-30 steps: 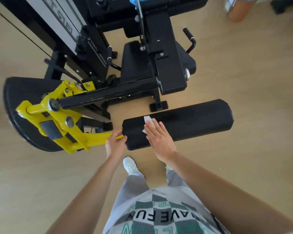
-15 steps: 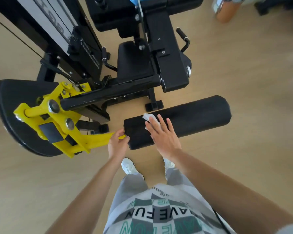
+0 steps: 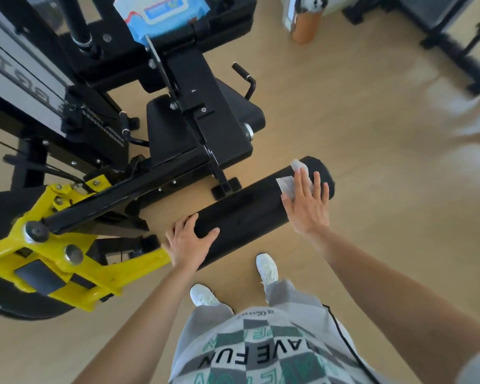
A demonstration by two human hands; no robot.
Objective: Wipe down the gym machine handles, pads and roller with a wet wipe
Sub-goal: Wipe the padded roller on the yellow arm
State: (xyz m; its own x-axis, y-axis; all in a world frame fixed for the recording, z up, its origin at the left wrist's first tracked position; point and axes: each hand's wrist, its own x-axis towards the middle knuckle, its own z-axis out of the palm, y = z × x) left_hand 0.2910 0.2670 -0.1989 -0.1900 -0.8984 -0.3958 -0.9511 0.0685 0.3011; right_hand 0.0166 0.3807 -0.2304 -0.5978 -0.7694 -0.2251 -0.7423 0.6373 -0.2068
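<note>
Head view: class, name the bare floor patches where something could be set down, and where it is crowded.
Bare floor lies right of the roller, and at lower left below the yellow frame. Crowded: under the machine and round the shoes.

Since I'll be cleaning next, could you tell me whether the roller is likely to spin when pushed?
Probably: the roller is a cylinder, and the left hand grips its near end, seemingly steadying it. Its matte padding probably gives slightly under the right hand pressing the wipe.
</note>
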